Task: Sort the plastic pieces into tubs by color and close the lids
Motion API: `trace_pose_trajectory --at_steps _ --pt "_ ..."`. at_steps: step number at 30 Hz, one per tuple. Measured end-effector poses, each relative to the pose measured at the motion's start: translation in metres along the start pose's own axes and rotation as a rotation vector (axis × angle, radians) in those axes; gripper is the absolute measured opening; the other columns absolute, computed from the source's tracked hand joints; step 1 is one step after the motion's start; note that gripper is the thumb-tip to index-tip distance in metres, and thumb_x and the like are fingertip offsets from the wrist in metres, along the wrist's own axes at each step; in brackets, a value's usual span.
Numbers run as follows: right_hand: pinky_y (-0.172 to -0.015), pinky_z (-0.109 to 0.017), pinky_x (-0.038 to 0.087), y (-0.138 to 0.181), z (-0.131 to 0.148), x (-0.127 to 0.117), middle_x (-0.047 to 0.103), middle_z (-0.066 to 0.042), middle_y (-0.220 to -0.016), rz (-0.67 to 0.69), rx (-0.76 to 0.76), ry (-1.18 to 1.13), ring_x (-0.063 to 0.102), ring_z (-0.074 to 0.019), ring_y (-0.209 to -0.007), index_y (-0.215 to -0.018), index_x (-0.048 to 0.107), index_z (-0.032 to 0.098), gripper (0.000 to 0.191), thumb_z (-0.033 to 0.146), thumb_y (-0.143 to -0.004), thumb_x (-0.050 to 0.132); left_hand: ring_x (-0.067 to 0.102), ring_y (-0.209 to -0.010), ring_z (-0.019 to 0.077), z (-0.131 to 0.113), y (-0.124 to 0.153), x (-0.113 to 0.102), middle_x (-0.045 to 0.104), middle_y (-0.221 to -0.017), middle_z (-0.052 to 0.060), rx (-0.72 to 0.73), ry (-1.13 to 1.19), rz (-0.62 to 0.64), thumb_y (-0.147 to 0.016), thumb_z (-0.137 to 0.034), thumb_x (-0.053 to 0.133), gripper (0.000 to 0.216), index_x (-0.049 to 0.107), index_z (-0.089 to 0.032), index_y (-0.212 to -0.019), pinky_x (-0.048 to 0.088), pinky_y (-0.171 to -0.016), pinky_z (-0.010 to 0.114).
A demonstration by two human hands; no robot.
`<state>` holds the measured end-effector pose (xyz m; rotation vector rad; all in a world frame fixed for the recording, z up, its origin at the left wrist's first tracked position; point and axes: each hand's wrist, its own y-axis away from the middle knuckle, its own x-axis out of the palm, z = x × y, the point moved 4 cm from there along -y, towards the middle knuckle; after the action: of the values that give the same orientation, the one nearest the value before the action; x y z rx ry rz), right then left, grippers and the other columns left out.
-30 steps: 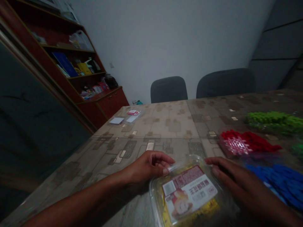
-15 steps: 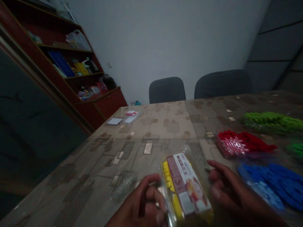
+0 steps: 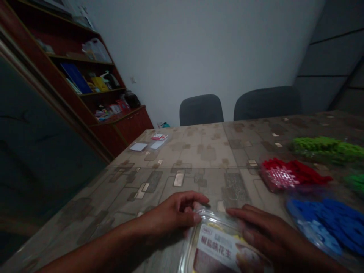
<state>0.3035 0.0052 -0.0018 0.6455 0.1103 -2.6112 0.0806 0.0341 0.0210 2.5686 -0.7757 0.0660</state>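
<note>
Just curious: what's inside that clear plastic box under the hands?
Through the clear plastic box, bits of yellow show at its edges. A printed label and the right hand cover the rest; contents unidentifiable.

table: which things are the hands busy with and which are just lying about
In hand:
left hand
right hand
clear labelled box

Lying about:
red pieces
blue pieces
green pieces
cards
chairs
shelf

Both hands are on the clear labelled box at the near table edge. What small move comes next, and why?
Probably pry up the lid: the left hand pinches the far-left corner of the clear box, while the right hand lies flat across its top, steadying it. The box rests on the table, seemingly shut.
</note>
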Motion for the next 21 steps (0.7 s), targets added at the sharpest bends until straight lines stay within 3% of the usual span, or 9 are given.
trace_pose_trajectory --at_steps 2,4,9,13,21 --pt "-0.088 -0.040 0.046 0.003 -0.005 0.000 0.068 -0.012 -0.112 -0.075 0.104 -0.032 0.062 -0.0289 -0.103 -0.118 0.066 0.021 0.044 0.045 -0.085 0.051 0.056 -0.065 0.0101 0.013 0.007 0.006 0.064 -0.083 0.005 -0.048 0.135 0.040 -0.063 -0.032 0.087 0.055 0.067 -0.011 -0.109 0.042 -0.062 0.022" --pt "-0.080 -0.038 0.047 0.008 -0.008 -0.001 0.070 -0.009 -0.098 -0.149 0.192 -0.028 0.063 -0.0270 -0.091 -0.105 0.067 0.022 0.037 0.047 -0.087 0.046 0.060 -0.067 0.0111 0.021 0.013 0.011 0.066 -0.088 0.009 -0.062 0.212 0.047 -0.064 -0.033 0.087 0.052 0.068 -0.010 -0.107 0.045 -0.062 0.022" --pt "-0.060 -0.029 0.039 0.016 -0.010 -0.002 0.055 0.000 -0.069 -0.232 0.231 0.053 0.054 -0.0191 -0.067 -0.076 0.054 0.023 0.037 0.052 -0.090 0.036 0.061 -0.065 0.0124 0.028 0.018 0.011 0.066 -0.082 0.008 -0.068 0.268 -0.082 -0.068 -0.038 0.083 0.040 0.071 -0.008 -0.091 0.053 -0.053 0.021" --pt "-0.056 -0.026 0.035 0.016 -0.016 0.001 0.046 0.002 -0.066 -0.203 0.243 -0.007 0.048 -0.0164 -0.063 -0.073 0.048 0.023 0.039 0.054 -0.091 0.034 0.058 -0.057 0.0106 0.032 0.015 0.009 0.063 -0.069 0.004 -0.106 0.271 -0.144 -0.061 -0.036 0.087 0.037 0.068 -0.009 -0.078 0.054 -0.048 0.020" --pt "-0.057 -0.027 0.034 0.015 -0.019 0.001 0.047 0.003 -0.064 -0.206 0.227 -0.060 0.047 -0.0159 -0.062 -0.069 0.047 0.023 0.042 0.057 -0.090 0.038 0.056 -0.050 0.0087 0.034 0.011 0.010 0.060 -0.062 0.002 -0.149 0.290 -0.113 -0.060 -0.034 0.085 0.034 0.063 -0.010 -0.070 0.054 -0.046 0.020"
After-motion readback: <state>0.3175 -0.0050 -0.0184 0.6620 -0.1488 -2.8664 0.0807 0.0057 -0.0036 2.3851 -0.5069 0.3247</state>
